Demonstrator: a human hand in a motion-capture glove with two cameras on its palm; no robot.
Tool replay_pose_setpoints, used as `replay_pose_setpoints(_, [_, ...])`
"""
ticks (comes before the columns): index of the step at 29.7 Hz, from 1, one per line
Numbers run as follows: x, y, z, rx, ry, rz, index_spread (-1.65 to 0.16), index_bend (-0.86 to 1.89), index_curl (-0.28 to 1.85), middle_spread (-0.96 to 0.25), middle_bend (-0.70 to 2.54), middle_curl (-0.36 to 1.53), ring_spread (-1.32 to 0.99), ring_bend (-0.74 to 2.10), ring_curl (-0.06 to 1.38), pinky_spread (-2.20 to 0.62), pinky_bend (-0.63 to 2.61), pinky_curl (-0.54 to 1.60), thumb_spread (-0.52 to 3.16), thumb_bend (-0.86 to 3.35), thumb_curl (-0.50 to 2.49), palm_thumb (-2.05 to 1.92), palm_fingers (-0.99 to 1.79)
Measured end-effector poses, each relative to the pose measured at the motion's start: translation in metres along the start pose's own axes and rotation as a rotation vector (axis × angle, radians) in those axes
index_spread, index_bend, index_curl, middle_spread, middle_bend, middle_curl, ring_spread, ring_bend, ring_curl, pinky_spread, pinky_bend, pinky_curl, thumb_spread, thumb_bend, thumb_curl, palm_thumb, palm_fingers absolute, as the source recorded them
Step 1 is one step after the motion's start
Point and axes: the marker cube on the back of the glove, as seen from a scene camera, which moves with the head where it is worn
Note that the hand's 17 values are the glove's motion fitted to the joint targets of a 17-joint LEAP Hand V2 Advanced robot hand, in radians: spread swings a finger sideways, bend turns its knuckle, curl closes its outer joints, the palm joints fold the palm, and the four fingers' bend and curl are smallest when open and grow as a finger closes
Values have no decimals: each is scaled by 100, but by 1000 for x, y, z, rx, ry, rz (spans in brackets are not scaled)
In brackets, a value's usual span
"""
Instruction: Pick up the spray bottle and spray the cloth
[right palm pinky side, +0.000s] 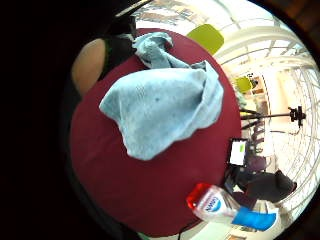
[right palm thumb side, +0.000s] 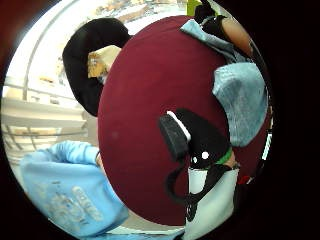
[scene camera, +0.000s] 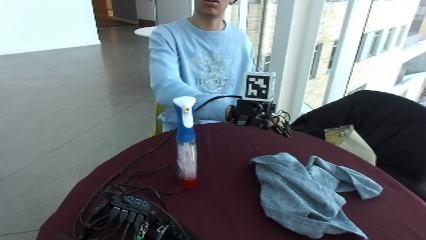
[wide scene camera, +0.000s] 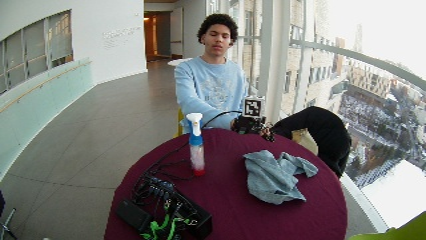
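The spray bottle (scene camera: 185, 145) stands upright on the round maroon worktop (scene camera: 226, 165), well apart from the right hand (scene camera: 256, 114), which hovers above the worktop's far edge holding nothing; whether its fingers are straight or curled cannot be told. The blue cloth (scene camera: 306, 192) lies crumpled on the worktop to one side of the bottle, not touching it. A tangle of black cables and a hub (scene camera: 130, 212) sits at the near edge, beside the bottle's base.
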Motion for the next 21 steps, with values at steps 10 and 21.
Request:
replay_pose_setpoints(10, [-2,93,-17,37,-1,94,-39,15,28,-9,33,35,-4,34,28,20,17,26,117,7,22,59,65])
replay_pose_setpoints(21, [11,196,-12,76,-67,207,-39,15,29,-9,31,36,-4,31,29,20,18,27,119,2,24,61,64])
